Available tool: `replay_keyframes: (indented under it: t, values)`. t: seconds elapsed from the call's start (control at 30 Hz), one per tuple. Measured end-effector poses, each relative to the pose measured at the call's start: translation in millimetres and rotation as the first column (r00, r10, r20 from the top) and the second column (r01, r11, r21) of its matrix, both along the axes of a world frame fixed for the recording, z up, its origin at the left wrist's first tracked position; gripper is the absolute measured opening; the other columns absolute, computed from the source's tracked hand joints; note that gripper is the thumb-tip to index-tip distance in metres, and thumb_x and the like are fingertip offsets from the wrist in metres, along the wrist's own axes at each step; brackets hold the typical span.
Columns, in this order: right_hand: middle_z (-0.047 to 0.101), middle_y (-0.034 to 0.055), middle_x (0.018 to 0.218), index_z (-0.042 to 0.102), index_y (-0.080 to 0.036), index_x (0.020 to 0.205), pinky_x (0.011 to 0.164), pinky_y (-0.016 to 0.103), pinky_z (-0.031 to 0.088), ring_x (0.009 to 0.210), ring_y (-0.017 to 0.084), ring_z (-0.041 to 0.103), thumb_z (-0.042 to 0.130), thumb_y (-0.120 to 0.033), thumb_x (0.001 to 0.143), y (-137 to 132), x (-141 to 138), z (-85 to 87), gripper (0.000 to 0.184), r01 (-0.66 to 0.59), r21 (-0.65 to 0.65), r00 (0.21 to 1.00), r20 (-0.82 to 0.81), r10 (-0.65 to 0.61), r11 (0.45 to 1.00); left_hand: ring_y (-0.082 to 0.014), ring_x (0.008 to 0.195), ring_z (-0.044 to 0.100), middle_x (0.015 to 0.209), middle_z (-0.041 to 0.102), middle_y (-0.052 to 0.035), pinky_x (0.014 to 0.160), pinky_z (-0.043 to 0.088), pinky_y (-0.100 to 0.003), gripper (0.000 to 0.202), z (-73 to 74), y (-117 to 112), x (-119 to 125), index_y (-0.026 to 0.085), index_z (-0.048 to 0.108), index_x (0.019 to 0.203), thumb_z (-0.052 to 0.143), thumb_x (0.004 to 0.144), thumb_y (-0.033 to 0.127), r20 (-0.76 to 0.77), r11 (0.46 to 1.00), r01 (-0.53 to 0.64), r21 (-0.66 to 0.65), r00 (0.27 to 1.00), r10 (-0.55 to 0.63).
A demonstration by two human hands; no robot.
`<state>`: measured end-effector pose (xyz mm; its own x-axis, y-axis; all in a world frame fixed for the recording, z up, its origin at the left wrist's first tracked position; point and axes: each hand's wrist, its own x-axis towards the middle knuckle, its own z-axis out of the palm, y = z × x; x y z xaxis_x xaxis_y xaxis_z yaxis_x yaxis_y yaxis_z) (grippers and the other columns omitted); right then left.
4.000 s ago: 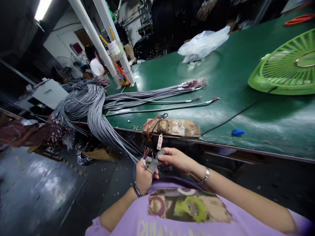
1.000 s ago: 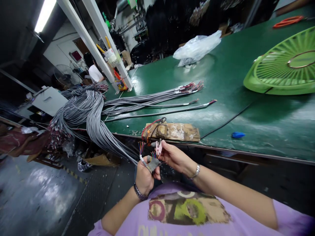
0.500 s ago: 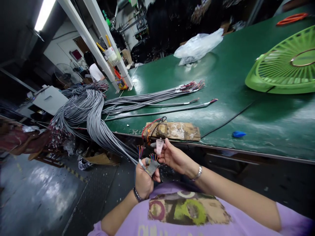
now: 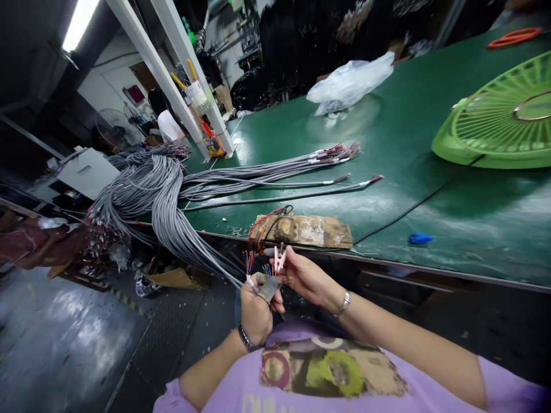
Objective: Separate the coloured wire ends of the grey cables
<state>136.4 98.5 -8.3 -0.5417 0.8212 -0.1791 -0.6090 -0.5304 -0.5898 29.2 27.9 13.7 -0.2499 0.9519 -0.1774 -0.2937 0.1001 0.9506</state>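
Note:
My left hand (image 4: pixel 255 310) is closed around the ends of grey cables (image 4: pixel 258 282), whose stripped coloured wires (image 4: pixel 248 261) fan out above my fist. A taped fingertip presses against them. My right hand (image 4: pixel 303 275) pinches a small pink clip (image 4: pixel 279 258) with metal jaws, held right beside the coloured wire ends. One cable runs from my left hand up to the big grey cable bundle (image 4: pixel 160 198) hanging over the table's edge. Both hands are just below the edge of the green table (image 4: pixel 451 212).
A taped wooden block with red and black wires (image 4: pixel 301 228) sits at the table's edge above my hands. Finished cables (image 4: pixel 279 169), a green fan grille (image 4: pixel 499 120), a plastic bag (image 4: pixel 350 83) and a blue piece (image 4: pixel 419 237) lie on the table. A person in white (image 4: pixel 169 123) is far left.
My right hand has risen from my left fist and now holds the pink clip up by the wire ends. The wires stand fanned out higher above my left hand.

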Motion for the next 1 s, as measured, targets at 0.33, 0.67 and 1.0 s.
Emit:
replay_keyframes:
  t: [0.33,0.67,1.0]
  values:
    - [0.064,0.0017,0.073,0.066,-0.017,0.08,0.059,0.023,0.044,0.064,0.011,0.056,0.069,-0.048,0.072,1,-7,-3.1,0.032,0.066,-0.107,0.995,-0.07,-0.074,0.992,-0.0054,0.032,0.044,0.044,0.054,0.0049,0.032,0.033,-0.014,0.031,-8.2,0,0,0.016,0.051,0.066,0.07,0.068,0.04,-0.006,1.0,0.009,-0.009,1.0,-0.009]
    - [0.059,0.0012,0.079,0.059,-0.017,0.086,0.062,0.024,0.04,0.067,0.011,0.051,0.077,-0.043,0.062,-28,16,-13.6,0.04,-0.088,0.293,0.975,0.221,0.022,0.952,-0.0057,0.033,0.047,0.045,0.056,0.0042,0.034,0.032,-0.015,0.029,-14.2,-12,-11,0.016,0.051,0.065,0.069,0.069,0.039,-0.065,1.0,-0.022,-0.005,0.998,0.022]
    - [0.048,-0.0045,0.057,0.052,-0.017,0.068,0.054,0.025,0.033,0.053,0.009,0.04,0.068,-0.05,0.069,-33,11,-3.6,0.037,-0.09,0.383,0.917,0.392,-0.073,0.919,-0.0066,0.037,0.052,0.052,0.061,0.0019,0.037,0.032,-0.015,0.025,-17.0,-13,-11,0.015,0.054,0.068,0.069,0.071,0.035,-0.078,1.0,-0.01,0.02,0.997,0.012]
